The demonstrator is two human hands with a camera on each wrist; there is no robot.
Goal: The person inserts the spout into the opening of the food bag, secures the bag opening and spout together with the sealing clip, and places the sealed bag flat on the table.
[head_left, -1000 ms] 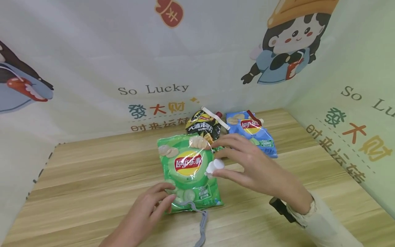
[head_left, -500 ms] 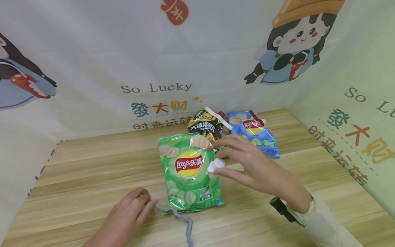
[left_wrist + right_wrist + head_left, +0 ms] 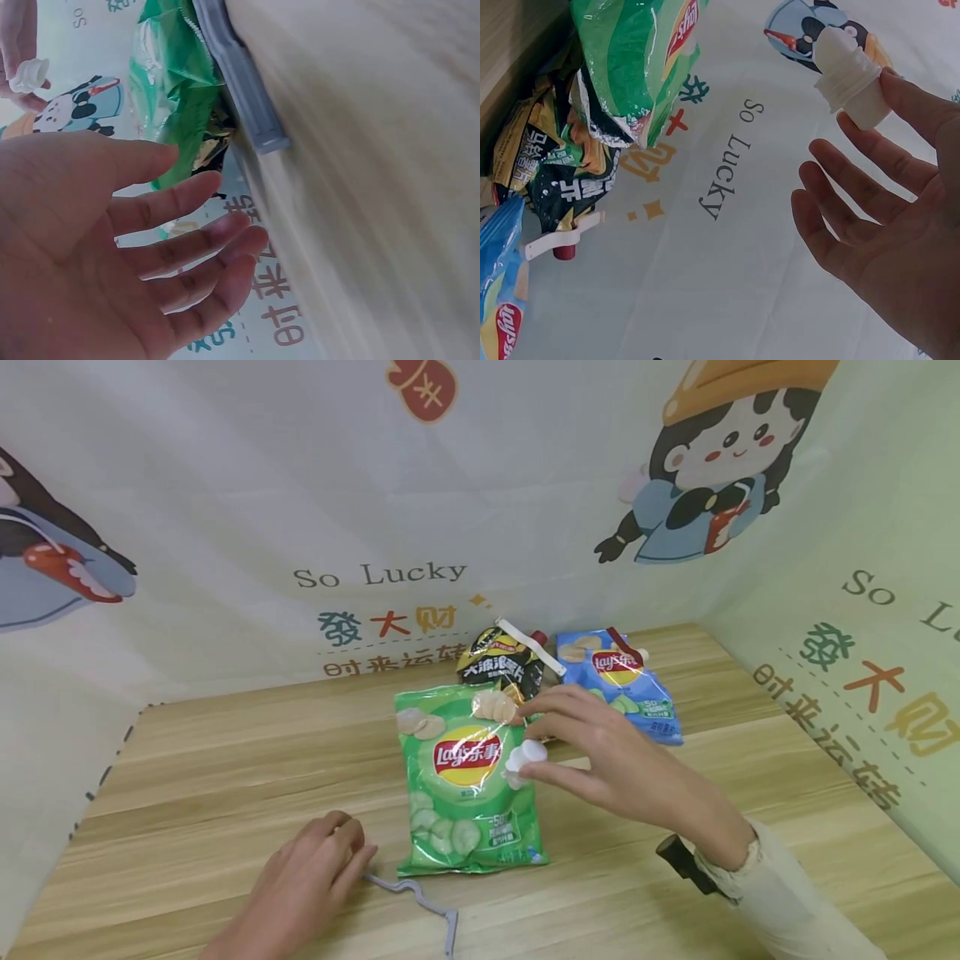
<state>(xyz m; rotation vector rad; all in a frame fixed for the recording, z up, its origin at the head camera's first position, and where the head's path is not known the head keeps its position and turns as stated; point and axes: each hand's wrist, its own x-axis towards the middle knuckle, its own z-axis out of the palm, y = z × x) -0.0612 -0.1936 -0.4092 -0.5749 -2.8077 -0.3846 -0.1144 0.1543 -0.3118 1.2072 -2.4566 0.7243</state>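
Note:
My left hand [image 3: 300, 881] rests low over the table, its fingers loosely bent and holding nothing. Beside its fingertips lies a grey bag clip [image 3: 251, 97], long and narrow, with a wavy middle in the head view. My right hand [image 3: 618, 760] pinches a white plastic spout piece [image 3: 855, 79] between thumb and index finger; it has a ridged collar and a rounded end. The other right fingers are spread and free. Between the hands is a green Lay's chip bag [image 3: 450, 814], with the spout piece in front of its right edge in the head view.
Behind the green bag are a black chip bag [image 3: 487, 672] with a white clip [image 3: 528, 645] and dark red cap, and a blue Lay's bag [image 3: 637, 689] with a dark red clip [image 3: 624, 646] and white cap. Printed cloth walls [image 3: 225, 510] enclose the wooden table [image 3: 225, 777].
My left hand has moved left with the grey clip, away from the green bag's lower edge, and let it go. The green bag has shifted slightly right. My right hand has barely moved.

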